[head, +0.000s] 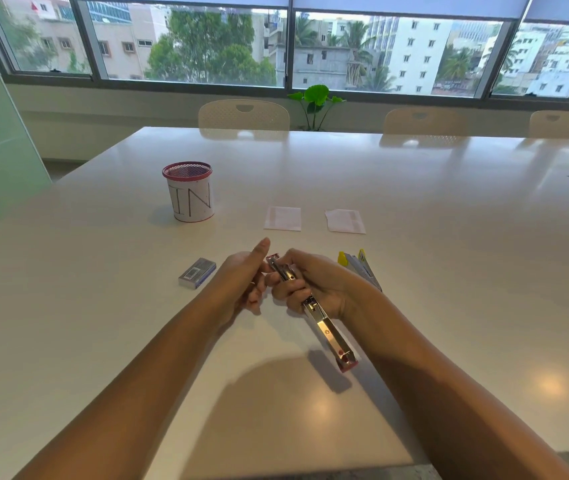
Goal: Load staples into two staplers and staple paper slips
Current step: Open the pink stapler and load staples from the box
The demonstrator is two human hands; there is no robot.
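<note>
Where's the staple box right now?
In the head view, the staple box lies flat on the table, just left of the left hand and nearer than the cup marked IN.

the right hand [314, 289] covers the middle of the red stapler [324, 329], so its staple channel cannot be read there. the right forearm hides part of the yellow stapler [359, 266]. print on the staple box [197, 273] and both slips [282, 218] is too small to read. the worktop [449, 237] is cut off at the right edge.
</note>
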